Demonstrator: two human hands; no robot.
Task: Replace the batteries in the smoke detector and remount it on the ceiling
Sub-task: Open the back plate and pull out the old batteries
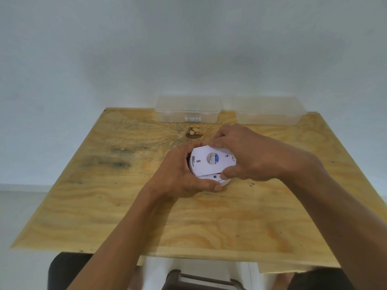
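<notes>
A round white smoke detector (pixel 206 167) sits on its face in the middle of the plywood table (pixel 117 206). Its flat white back plate is tilted, lifted at the near edge, with a round hole showing something blue inside. My left hand (pixel 180 176) wraps around the detector's left and near side, thumb along the lower rim. My right hand (pixel 249 155) grips the back plate from the right, fingers over its far edge and thumb at its near edge. Any batteries inside the detector are hidden.
Two clear plastic boxes stand at the table's far edge: the left box (pixel 188 110) holds a small white item, the right box (pixel 270 111) looks empty. A dark knot (pixel 193 132) marks the wood beyond my hands. A wall rises behind the table.
</notes>
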